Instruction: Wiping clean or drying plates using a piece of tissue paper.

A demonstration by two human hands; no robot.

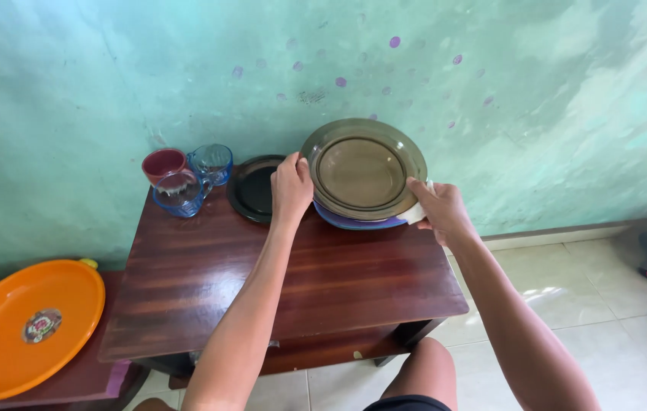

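Observation:
A smoky brown glass plate (361, 169) is tilted up, facing me, over the far right of a dark wooden table (262, 281). My left hand (291, 187) grips its left rim. My right hand (437, 207) holds its right rim together with a white cloth (418, 213). Under the plate lies a blue-purple plate (354, 221), mostly hidden. A dark plate (253, 189) lies flat behind my left hand.
A maroon cup (163, 164) and two blue glass mugs (203, 173) stand at the table's far left corner. An orange round tray (23, 327) rests on a lower surface to the left. A teal wall stands right behind the table. Tiled floor lies to the right.

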